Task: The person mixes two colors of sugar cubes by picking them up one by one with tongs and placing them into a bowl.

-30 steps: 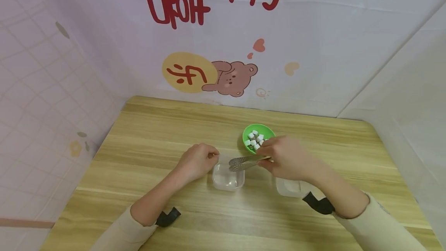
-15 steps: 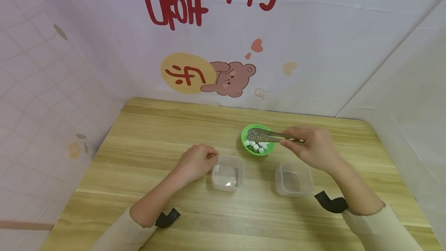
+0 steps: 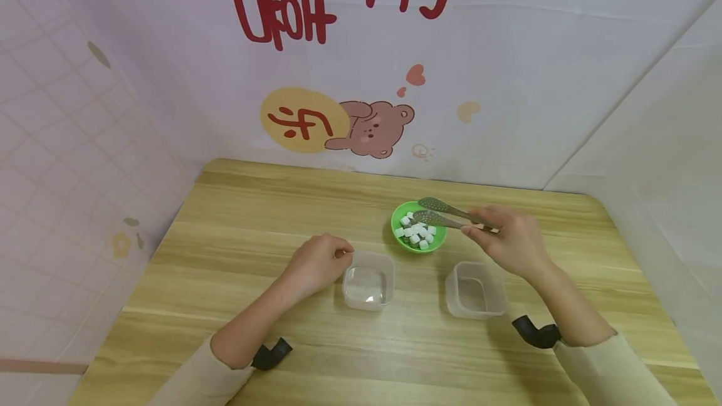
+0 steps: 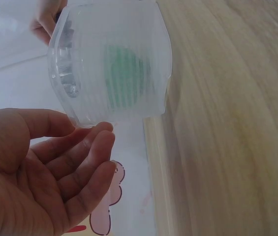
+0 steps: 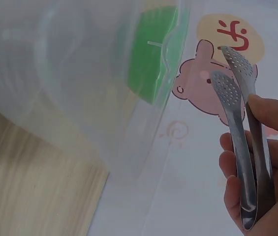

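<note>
My left hand [image 3: 317, 265] pinches the far-left rim of a clear plastic container [image 3: 368, 302]; in the left wrist view, the thumb and fingertips [image 4: 107, 127] meet at its edge. Between my right thumb and fingers are metal tongs [image 5: 227, 88] with perforated ends. These ends stand apart with nothing between them, over a green bowl [image 3: 397, 217]. Several small white cubes [image 3: 417, 231] fill the bowl, with some darker pieces among them. The right hand [image 3: 514, 240] is to the right of the bowl, above the table.
A second clear container [image 3: 476, 312] stands on the wooden table [image 3: 271, 205], below the right hand. Behind the table hangs a white printed backdrop [image 3: 507, 67]. More pale sheeting closes off both sides.
My right hand has moved right and away, taking the tongs from above the left container to the green bowl. The tongs' ends have since spread wider. The left hand stays put.
</note>
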A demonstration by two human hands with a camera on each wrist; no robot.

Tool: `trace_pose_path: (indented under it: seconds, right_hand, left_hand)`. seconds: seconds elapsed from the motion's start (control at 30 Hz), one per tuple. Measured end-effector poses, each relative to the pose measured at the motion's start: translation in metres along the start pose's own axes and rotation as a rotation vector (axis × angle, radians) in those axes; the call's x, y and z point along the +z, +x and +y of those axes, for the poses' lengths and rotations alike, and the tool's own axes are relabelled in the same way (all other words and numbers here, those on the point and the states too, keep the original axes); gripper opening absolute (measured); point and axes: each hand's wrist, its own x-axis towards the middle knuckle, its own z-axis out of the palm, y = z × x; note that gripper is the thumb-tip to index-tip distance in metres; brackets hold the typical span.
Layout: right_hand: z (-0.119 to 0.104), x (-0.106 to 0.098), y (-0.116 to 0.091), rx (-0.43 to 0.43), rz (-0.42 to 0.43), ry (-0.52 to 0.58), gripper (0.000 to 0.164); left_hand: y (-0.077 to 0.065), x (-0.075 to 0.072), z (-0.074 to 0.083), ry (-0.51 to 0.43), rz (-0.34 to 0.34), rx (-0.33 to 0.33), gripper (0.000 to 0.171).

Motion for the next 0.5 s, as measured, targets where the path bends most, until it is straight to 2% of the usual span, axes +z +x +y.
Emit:
trace_pose_path:
  seconds: [0.27, 0.5]
  right_hand:
    - [0.004, -0.016, -0.016, 0.124, 0.021, 0.007, 0.038]
    - [0.02, -0.02, -0.038, 0.174, 0.076, 0.012, 0.04]
  left_hand:
    - [0.0, 0.001, 0.002, 0.002, 0.005, 0.014, 0.02]
    - [0.0, 0.001, 0.001, 0.003, 0.003, 0.013, 0.021]
